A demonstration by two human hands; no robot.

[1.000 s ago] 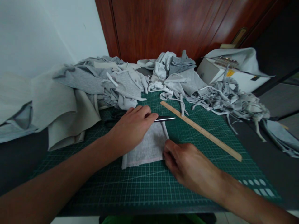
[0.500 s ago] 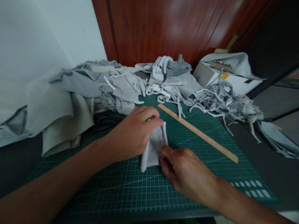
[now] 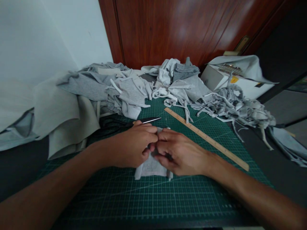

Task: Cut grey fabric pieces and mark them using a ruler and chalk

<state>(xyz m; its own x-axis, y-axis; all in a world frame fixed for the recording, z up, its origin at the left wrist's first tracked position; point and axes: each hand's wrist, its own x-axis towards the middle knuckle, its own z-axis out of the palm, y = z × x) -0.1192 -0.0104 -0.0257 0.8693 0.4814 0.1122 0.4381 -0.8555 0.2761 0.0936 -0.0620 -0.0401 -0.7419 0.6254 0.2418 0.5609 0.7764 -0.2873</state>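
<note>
Since closing in from farther apart, now pinching grey cloth [image 3: 153,167] in left hand [image 3: 139,143] and right hand [image 3: 181,151], with scissors [image 3: 149,120] at eleven o'clock; apparently working the middle two-handed

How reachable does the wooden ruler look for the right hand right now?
Probably yes: the wooden ruler lies mostly uncovered on the green mat, and nothing seems to stand between it and the right hand, though that hand is at the grey cloth.
</note>
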